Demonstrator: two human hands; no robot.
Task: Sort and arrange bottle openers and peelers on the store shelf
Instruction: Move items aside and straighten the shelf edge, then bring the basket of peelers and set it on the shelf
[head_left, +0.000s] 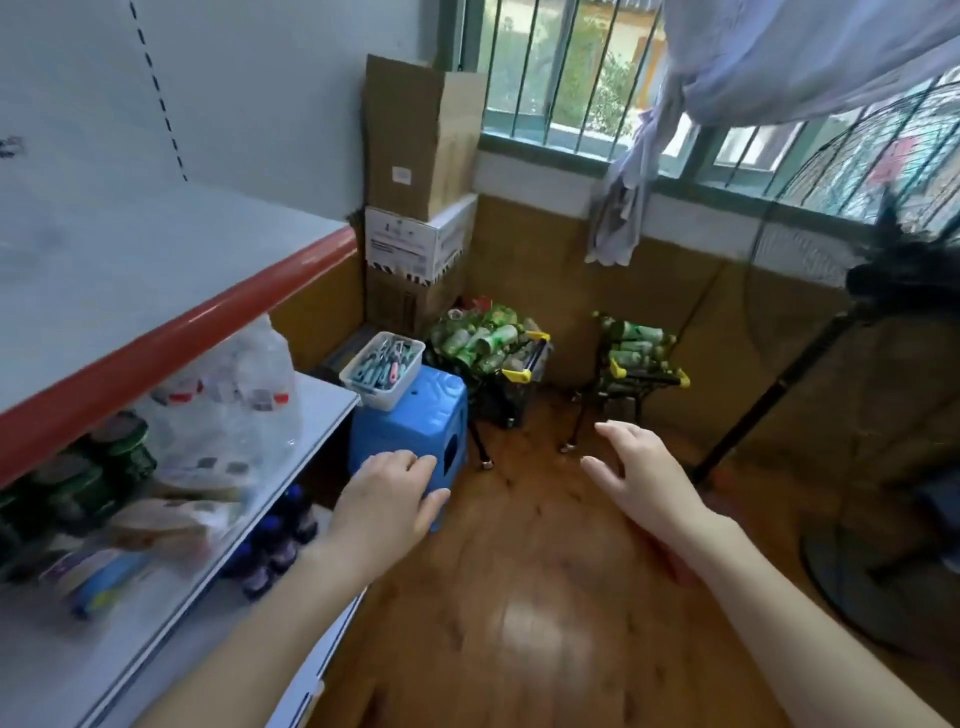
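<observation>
On the blue stool (410, 426), the light, rigid tub of openers and peelers (382, 368) looks best gripped by its rim; left hand (387, 499) and right hand (641, 475) are empty, fingers loose.

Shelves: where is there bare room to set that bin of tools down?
The top shelf behind its red edge looks bare across its visible width. The lower shelf is crowded with a plastic bag, cans and packets; only its end by the blue stool is free.
</observation>
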